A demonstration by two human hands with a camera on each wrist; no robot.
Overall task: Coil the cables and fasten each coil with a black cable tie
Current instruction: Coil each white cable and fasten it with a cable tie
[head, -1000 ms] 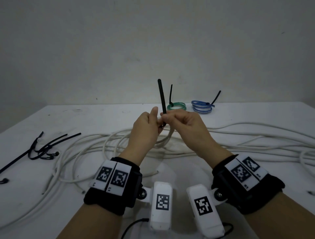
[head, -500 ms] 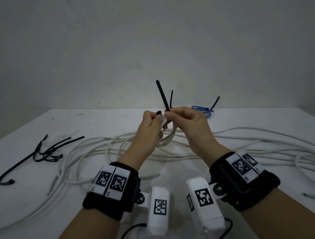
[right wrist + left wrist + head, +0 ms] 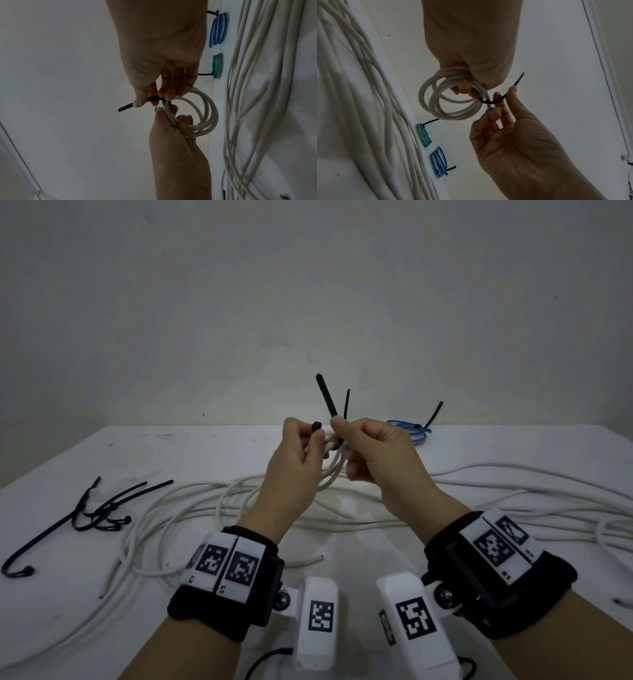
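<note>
While L hand [image 3: 294, 463] curls fingers through a small white coil [image 3: 452, 97], gripping the bunched strands, R hand [image 3: 373, 460] pinches a black tie [image 3: 328, 400] w/ thumb + forefinger just beside the coil. Tie is a flat, thin plastic strap, wrapped partway round the strands; its tail sticks up and leans left above the knuckles, head end [image 3: 315, 425] pokes out by L thumb. Can't tell if tail is through the head. Coil = round, smooth, rubbery cord, approx 3 loops, held up off the table [image 3: 205, 446] between both hands, mid-scene.

Loose white cable [image 3: 513, 494] sprawls across the table beneath the hands in long curves, running to R edge and looping toward near-left; one cut end [image 3: 318, 558] lies near L wrist. Spare ties [image 3: 99, 511] in a tangled bunch at L, well apart from the hands. Far edge by the wall: green coil [image 3: 423, 135] and blue coil [image 3: 439, 161], both glossy, each cinched w/ a black tie, tails sticking out. Bare matte white tabletop shows at far-left and between the wrists.
</note>
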